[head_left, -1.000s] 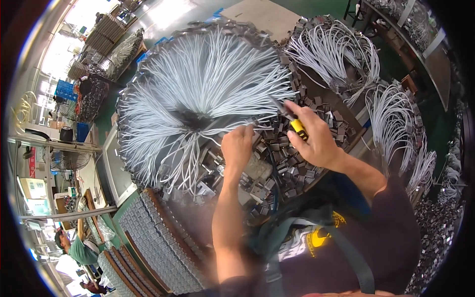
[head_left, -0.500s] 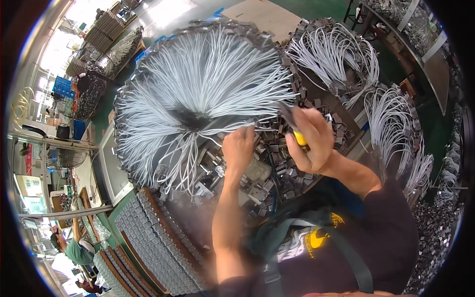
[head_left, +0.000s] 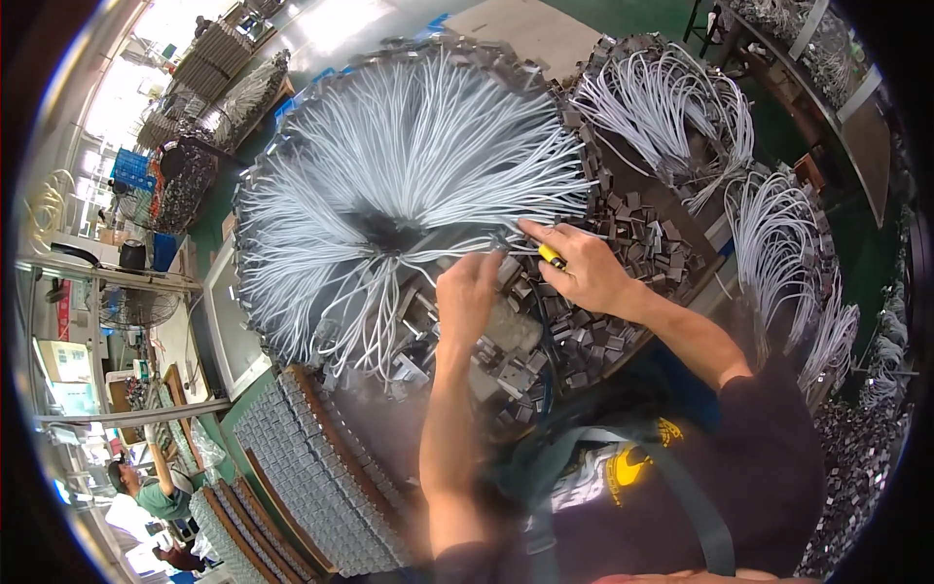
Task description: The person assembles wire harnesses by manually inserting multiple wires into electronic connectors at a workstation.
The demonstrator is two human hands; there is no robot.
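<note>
My left fingers (head_left: 479,269) are bunched and slightly blurred where a few strands (head_left: 443,254) of a big white cable fan (head_left: 438,156) run toward them; I cannot tell what they pinch. In my right fingers (head_left: 556,238) I hold a yellow-handled tool (head_left: 552,256), index finger stretched out toward the cables. Small metal-cased pieces (head_left: 608,331) lie heaped just beside my fingers on the brown table (head_left: 681,207). More white cable bundles (head_left: 773,238) arch to my right. At my lower left lie rows of grey pieces (head_left: 316,472), and farther off a person in a green top (head_left: 163,498) reaches out an arm.
</note>
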